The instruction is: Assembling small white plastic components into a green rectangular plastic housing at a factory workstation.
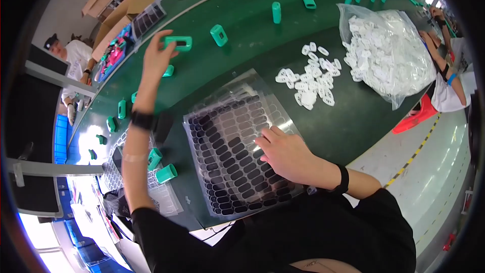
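Head view: near edge of the green counter [262, 50] partly covered by the wearer's black shirt [288, 227]; glare washes out its left end. Co-workers at both sides only partly visible; small casings toward the far right corner hard to make out.

Left hand [157, 55]: narrow, thumb and fingers closed about the left end of a green casing [186, 43], slight blur. Cannot tell whether the casing is lifted or rests on the counter.

Right hand [285, 154]: fingers loosely bent over the right side of a clear sheet [232, 146] bearing dark ovals. Undersides of fingers hidden; cannot tell whether anything is pinched.

Held casing lies at the left fingertips, toward the counter's far edge, well apart from the right hand. Sheet lies by the near edge, under the right hand. White oval pieces [316, 78] beyond it; clear bag [389, 53] of similar pieces near the right edge.
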The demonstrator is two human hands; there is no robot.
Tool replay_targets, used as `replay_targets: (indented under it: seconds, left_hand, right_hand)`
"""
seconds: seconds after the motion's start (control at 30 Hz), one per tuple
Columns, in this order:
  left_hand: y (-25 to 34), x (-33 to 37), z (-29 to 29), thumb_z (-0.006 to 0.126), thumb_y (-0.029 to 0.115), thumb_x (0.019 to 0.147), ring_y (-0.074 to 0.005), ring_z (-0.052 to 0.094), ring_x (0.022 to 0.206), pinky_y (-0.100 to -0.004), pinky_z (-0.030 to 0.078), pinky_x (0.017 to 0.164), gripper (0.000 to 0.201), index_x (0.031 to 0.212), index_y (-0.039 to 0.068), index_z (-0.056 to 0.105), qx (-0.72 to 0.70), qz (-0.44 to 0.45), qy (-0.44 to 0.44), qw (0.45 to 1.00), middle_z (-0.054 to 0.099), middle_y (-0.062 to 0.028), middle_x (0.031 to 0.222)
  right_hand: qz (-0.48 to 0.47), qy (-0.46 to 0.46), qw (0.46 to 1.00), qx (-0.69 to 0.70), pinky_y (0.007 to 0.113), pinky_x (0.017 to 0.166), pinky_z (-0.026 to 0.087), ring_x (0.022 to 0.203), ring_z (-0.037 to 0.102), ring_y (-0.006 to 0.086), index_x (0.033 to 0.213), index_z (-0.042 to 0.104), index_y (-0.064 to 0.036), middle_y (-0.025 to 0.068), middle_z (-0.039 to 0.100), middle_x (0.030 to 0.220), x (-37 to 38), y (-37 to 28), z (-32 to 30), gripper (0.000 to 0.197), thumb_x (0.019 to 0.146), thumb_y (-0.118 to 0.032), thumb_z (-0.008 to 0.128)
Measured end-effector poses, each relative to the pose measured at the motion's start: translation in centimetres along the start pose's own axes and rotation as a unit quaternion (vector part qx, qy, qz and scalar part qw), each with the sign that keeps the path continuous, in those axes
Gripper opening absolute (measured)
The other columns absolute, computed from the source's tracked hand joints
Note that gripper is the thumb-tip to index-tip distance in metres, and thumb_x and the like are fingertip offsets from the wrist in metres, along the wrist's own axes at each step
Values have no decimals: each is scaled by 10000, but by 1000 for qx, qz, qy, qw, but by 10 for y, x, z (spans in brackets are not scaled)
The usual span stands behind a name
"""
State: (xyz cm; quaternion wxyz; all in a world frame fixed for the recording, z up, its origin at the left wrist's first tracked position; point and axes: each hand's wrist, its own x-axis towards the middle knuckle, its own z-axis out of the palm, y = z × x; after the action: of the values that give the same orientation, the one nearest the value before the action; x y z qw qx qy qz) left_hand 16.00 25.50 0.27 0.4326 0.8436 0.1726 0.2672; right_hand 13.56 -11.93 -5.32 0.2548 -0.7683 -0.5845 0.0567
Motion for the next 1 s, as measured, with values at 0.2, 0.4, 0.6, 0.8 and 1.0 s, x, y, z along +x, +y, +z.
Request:
replay_targets:
  seconds: [0.2,0.4,0.6,0.8,1.0]
  left_hand:
    - [-103,52,57,637,257,805,-256,670,699,-365,529,661,224,936,77,664,102,-123,60,985,670,-138,773]
    - [-62,24,76,717,274,755,-374,526,1028,-439,455,867,513,1187,75,524,290,16,172,941,547,-196,1068]
    - [-31,8,107,746,248,748,-262,528,1057,-368,451,870,585,1220,50,461,-81,22,14,996,544,-171,1116]
    - [-40,14,117,716,133,768,-160,595,863,-305,493,768,477,1180,33,498,-89,-36,-45,994,615,-96,938]
    - [56,-79,80,587,143,890,-114,611,772,-270,508,722,364,1222,21,502,-218,-55,-166,960,627,-80,935]
  right_hand:
    - [30,-67,996,54,380,634,470,811,582,259,796,545,-82,52,546,830,6,6,-2,214,696,-155,720]
    - [9,-87,991,99,371,631,456,772,568,259,776,532,-80,45,556,776,6,17,-11,248,667,-146,745]
    - [6,-115,980,164,329,595,456,723,556,222,726,533,-63,46,541,729,16,16,-17,219,669,-97,742]
    - [61,-62,968,236,290,590,461,679,564,186,759,532,-38,42,551,728,13,5,-40,187,698,-28,708]
    - [106,94,942,303,221,619,466,656,571,94,817,566,-4,31,590,757,32,29,-78,154,720,41,677]
